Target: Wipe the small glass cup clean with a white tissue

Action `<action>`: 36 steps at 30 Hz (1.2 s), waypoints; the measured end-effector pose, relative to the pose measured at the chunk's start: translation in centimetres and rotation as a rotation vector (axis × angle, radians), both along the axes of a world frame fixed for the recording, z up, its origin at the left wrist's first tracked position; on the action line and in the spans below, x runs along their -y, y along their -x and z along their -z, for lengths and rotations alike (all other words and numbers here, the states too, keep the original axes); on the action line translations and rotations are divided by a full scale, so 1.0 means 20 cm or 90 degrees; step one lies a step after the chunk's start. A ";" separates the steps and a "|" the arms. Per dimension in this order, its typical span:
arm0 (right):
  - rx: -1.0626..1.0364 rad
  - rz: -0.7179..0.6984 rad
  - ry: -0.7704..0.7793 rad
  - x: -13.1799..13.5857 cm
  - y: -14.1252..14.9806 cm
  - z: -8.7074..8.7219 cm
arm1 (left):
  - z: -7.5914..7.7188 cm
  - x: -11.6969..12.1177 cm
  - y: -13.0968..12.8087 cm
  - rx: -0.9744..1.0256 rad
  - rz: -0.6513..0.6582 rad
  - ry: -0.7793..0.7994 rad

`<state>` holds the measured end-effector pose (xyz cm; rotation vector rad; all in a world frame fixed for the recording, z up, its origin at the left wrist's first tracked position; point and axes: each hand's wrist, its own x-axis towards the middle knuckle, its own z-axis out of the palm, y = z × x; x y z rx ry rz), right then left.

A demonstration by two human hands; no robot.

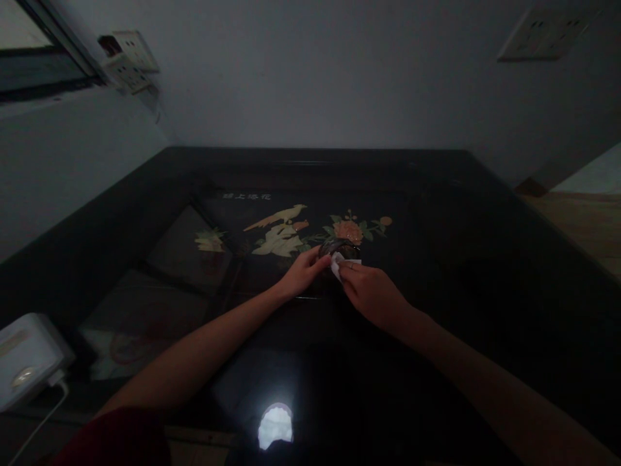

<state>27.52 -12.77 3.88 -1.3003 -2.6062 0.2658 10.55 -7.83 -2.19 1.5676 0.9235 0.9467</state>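
Over the middle of the dark table (436, 310), my left hand (305, 270) grips the left side of a small, round, dark see-through bowl (343, 246). Its thumb lies along the near rim, while the other fingers are mostly hidden behind. My right hand (371, 291) pinches a white tissue (336, 265) and presses it against the bowl's near side. A ring shows on one of its fingers. Dim light hides the bowl's inside and most of its lower part, so I cannot tell whether it rests on the table.
A picture of a bird and flowers (348, 231) decorates the glossy tabletop. At the left edge stands a white box-shaped device (32, 359) with a cable. Wall sockets (546, 35) sit above the table at right, others (130, 61) by the window. A light reflection shows near the front.
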 end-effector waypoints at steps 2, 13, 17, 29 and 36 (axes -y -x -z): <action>-0.038 0.000 0.018 0.00 0.00 0.00 | 0.00 0.00 0.00 0.009 0.006 0.005; 0.016 0.032 -0.113 -0.01 0.00 0.05 | -0.01 0.01 -0.01 -0.012 -0.006 -0.004; 0.100 0.051 -0.166 -0.01 0.00 0.05 | -0.01 0.01 -0.01 -0.010 -0.016 0.005; 0.051 0.023 -0.048 0.00 0.00 0.05 | 0.01 0.00 -0.01 0.023 -0.018 0.018; -0.078 -0.002 0.009 -0.01 0.00 0.04 | 0.02 0.00 -0.01 0.051 -0.006 0.032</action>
